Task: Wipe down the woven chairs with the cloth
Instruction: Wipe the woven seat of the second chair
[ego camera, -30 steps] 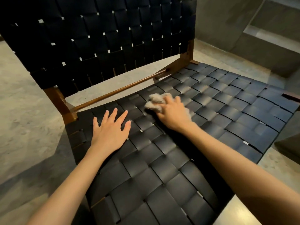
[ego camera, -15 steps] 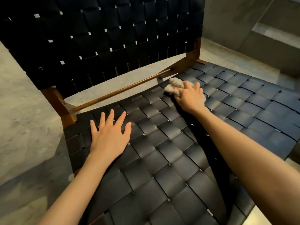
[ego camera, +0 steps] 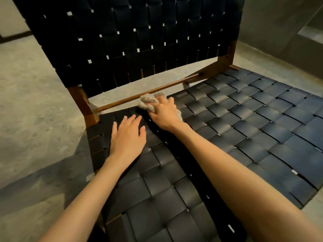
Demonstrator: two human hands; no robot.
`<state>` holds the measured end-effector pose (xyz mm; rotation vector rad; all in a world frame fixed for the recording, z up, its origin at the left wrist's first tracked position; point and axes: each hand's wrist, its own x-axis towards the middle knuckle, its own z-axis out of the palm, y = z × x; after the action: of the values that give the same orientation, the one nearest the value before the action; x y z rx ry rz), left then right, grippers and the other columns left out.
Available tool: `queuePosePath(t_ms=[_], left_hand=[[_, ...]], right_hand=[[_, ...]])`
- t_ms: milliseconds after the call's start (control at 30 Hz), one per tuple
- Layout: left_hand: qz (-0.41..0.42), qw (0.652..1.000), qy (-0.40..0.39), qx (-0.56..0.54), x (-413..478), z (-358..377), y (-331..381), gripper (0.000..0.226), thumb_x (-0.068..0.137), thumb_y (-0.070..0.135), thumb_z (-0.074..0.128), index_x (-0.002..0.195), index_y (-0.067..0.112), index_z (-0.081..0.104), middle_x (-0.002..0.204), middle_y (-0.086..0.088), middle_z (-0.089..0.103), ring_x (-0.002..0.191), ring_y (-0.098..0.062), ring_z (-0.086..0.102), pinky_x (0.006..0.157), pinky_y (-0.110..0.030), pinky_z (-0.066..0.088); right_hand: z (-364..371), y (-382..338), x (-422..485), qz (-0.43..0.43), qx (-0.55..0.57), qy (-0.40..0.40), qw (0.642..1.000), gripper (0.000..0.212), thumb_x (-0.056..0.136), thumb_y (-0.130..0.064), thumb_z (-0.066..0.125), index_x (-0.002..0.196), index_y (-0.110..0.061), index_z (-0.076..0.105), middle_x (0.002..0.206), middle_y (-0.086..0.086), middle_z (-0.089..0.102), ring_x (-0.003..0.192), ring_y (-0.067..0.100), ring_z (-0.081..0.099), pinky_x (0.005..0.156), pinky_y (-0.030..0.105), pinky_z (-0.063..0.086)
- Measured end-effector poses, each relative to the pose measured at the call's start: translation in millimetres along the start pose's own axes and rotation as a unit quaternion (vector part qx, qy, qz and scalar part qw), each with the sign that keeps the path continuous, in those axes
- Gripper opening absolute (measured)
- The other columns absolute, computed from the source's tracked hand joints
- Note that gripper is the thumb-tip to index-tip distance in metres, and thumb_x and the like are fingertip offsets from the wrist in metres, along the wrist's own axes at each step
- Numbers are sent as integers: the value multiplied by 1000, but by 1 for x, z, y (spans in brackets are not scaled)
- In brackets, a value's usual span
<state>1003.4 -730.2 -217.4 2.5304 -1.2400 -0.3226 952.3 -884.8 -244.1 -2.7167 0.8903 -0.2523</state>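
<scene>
We see the cloth [ego camera: 147, 103] bunched under the right hand [ego camera: 164, 115], fingers curled round it, tufts poking past the fingertips, at the chair [ego camera: 244, 119] seat's back edge. Left hand [ego camera: 127, 137] flat just beside, fingers slightly spread.

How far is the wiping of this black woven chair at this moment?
Done: nothing shows it; the black woven strap seat has no wipe marks. In hand: the right hand grips a fluffy beige cloth at the seat's rear edge, beside the brown wooden rail, while the left hand rests flat on the seat. Left: probably the black woven backrest, untouched now.
</scene>
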Motion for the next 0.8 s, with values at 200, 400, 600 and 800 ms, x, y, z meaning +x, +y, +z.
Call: queuePosePath(t_ms=[200,400,600,800], left_hand=[[-28,999,31,27,-33,-21,-30,49,100,40,33,147,26,30,156,0,24,144,-18,17,117,-38,11],[-43,992,71,-92,-63,-33,-56,40,99,34,40,138,27,48,149,8,36,141,-13,24,113,-35,24],[-109,983,88,-122,-73,-32,-60,48,98,37,38,145,23,36,155,2,25,142,-16,20,112,-40,26],[-67,996,13,-62,-84,-33,-72,56,98,48,21,151,30,12,159,8,5,146,-12,1,118,-37,9]], right_hand=[[-5,19,-7,-22,-90,19,996,45,95,-46,46,139,-39,42,145,3,34,115,33,33,94,42,32],[-7,19,8,109,-72,29,991,44,93,-45,44,132,-26,51,140,11,40,119,37,33,99,49,33],[11,-75,0,-9,-12,-40,999,44,94,-38,43,136,-27,49,145,12,37,122,38,32,100,47,33],[14,-129,-10,-94,50,-85,991,41,96,-36,44,136,-30,51,149,5,35,123,37,29,100,44,29]])
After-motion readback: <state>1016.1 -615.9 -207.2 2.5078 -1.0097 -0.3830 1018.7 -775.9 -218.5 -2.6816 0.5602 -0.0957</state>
